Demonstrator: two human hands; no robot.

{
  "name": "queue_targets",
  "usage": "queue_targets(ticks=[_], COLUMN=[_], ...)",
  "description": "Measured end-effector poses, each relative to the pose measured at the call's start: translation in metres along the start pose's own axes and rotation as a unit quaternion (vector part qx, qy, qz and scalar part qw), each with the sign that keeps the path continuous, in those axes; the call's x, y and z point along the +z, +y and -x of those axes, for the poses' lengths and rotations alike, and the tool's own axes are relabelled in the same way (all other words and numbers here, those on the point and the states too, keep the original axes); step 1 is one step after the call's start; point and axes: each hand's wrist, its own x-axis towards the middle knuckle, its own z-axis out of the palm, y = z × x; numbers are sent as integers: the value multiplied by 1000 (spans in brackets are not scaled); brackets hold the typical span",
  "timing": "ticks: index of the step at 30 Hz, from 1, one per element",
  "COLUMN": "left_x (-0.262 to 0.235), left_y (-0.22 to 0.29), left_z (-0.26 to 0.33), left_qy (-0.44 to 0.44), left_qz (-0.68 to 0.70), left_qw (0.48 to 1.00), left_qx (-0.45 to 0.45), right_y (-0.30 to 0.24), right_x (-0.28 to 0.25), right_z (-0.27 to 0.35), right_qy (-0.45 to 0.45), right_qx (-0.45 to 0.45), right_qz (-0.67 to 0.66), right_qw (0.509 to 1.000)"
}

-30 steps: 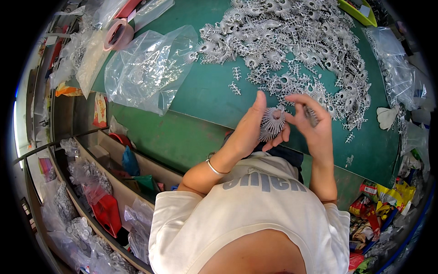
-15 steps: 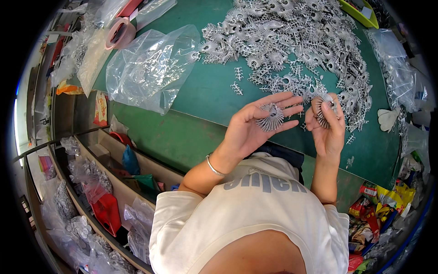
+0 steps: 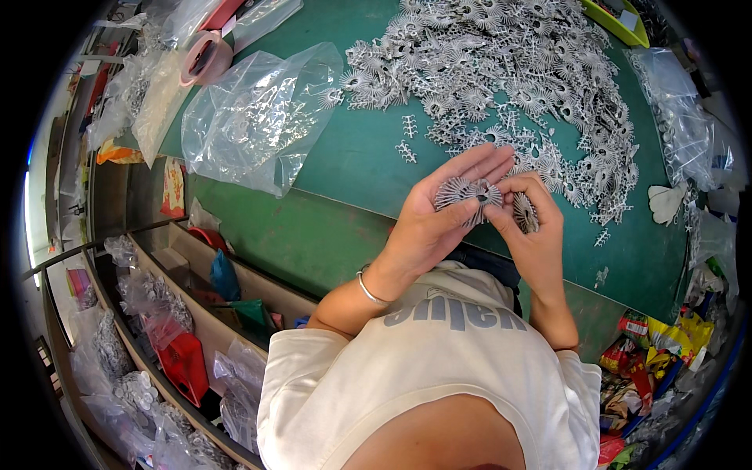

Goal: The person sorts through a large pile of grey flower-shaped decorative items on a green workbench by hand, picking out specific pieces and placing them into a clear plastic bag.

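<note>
In my left hand [image 3: 423,223], palm up with the thumb closed over them, lie grey metal sunburst-shaped pieces [image 3: 453,194], thin spokes around a round hole. My right hand [image 3: 542,235] meets it fingertip to fingertip, thumb and finger pinching the edge of a sunburst piece [image 3: 489,196] over the left fingers. Another sunburst piece [image 3: 524,211], seen nearly edge-on, is tucked in the right palm. How many pieces overlap in the left hand I cannot tell. Just beyond my hands spreads a large heap of such metal pieces [image 3: 486,70] on the green table [image 3: 360,164].
Two small branched metal bits [image 3: 408,137] lie apart from the heap. A clear plastic bag [image 3: 262,110] and a pink tape roll [image 3: 207,59] are at the left. A yellow-green tray [image 3: 623,27] sits far right. Open wooden compartments [image 3: 196,290] flank me on the left, colourful packets [image 3: 666,341] on the right.
My right hand has moved left, bringing its pieces against my left hand. The left thumb has closed over the sunburst piece that lay on the open palm.
</note>
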Motion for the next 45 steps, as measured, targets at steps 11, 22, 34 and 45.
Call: queue_targets(ticks=[11,22,34,45], left_x=[1,1,8,12], left_y=[2,0,6,12], left_z=[-1,0,2,4], left_qy=[14,14,22,57], left_qz=[85,29,148,69], left_qw=[996,995,986,995], left_qx=[35,93,78,48], right_y=[0,0,2,1], right_x=[-18,8,-5,-4], right_z=[-3,6,4,3], right_qy=[28,-37,-13,61], right_qx=[92,165,164,13], right_qz=[-446,-303,-376,-186], right_qw=[890,938,912,980])
